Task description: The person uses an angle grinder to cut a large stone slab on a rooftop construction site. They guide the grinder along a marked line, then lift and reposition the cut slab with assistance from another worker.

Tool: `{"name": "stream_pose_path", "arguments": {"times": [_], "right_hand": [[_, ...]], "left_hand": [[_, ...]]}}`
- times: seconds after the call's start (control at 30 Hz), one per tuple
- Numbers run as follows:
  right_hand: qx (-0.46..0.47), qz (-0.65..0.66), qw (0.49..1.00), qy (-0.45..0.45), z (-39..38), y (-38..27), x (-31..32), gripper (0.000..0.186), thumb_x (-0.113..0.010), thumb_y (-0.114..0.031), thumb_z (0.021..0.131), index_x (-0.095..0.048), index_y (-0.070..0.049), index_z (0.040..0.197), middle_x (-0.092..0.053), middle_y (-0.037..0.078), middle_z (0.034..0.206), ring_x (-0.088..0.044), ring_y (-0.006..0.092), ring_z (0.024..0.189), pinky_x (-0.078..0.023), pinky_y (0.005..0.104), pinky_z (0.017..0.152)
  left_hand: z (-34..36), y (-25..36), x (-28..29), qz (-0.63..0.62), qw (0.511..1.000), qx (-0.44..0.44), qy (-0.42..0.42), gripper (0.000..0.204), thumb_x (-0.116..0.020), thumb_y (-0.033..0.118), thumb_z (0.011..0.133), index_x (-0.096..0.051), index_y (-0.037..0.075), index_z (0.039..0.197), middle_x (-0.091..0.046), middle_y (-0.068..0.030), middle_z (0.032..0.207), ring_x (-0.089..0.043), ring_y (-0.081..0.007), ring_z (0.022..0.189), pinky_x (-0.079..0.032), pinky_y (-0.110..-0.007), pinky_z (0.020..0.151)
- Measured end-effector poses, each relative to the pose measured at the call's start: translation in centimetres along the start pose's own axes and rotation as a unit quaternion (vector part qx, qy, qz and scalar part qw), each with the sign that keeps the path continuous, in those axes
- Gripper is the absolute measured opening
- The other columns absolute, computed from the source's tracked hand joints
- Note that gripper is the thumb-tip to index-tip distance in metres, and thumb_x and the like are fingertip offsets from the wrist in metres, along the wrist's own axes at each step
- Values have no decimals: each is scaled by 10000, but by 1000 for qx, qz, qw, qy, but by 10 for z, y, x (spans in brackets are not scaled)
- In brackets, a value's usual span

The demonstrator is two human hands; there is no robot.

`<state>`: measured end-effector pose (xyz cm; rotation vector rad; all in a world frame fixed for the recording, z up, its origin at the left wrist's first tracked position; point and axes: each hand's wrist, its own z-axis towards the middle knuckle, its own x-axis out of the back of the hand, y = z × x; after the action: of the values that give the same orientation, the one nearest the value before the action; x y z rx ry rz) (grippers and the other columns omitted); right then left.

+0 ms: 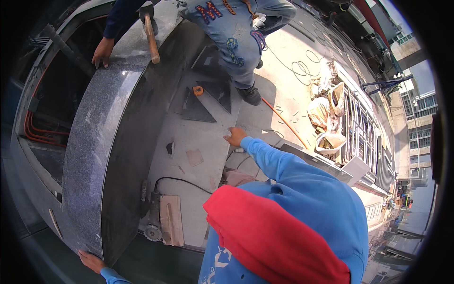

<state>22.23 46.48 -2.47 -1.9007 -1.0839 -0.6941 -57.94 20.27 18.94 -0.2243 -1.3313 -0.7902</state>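
Observation:
A long, dark grey speckled stone slab [90,142] runs along the left, with a tall dark side face toward me. My left hand [92,261], in a blue sleeve, is closed at its near end. My right hand [234,137] reaches forward, fingers bent, at the edge of a light grey surface [189,135]; what they hold, if anything, I cannot make out. A co-worker's hand [102,52] rests on the slab's far end, near a hammer [151,40] with a wooden handle. An angle grinder [153,220] with a black cord is beside the slab's near end.
An orange tape measure [198,90] lies by triangular dark stone pieces [197,110]. A wooden board [171,220] lies beside the grinder. The co-worker's leg [236,54] is ahead. Sacks [319,113], metal frames [364,128] and an orange hose [286,124] are rightward. An open recess [54,104] borders the slab.

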Motion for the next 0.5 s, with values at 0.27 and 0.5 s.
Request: {"name": "stream_pose_path", "arguments": {"times": [0.27,0.5], "right_hand": [[38,72,995,52,-50,24,-15,636,-700,-413,893,-604,29,1340,-620,288,1312,-587,425,1240,-461,463,1072],[44,219,929,296,-27,53,96,703,-722,-426,881,-582,90,1337,-690,262,1204,-680,375,1089,-520,431,976]], "left_hand": [[3,3,-9,48,997,59,15,703,-296,605,1053,-541,84,1455,-550,-249,1429,-511,-433,1313,-397,-509,1106],[2,16,-7,60,994,91,24,722,-283,666,1027,-554,146,1446,-579,-246,1384,-536,-434,1278,-410,-540,1084]]}}
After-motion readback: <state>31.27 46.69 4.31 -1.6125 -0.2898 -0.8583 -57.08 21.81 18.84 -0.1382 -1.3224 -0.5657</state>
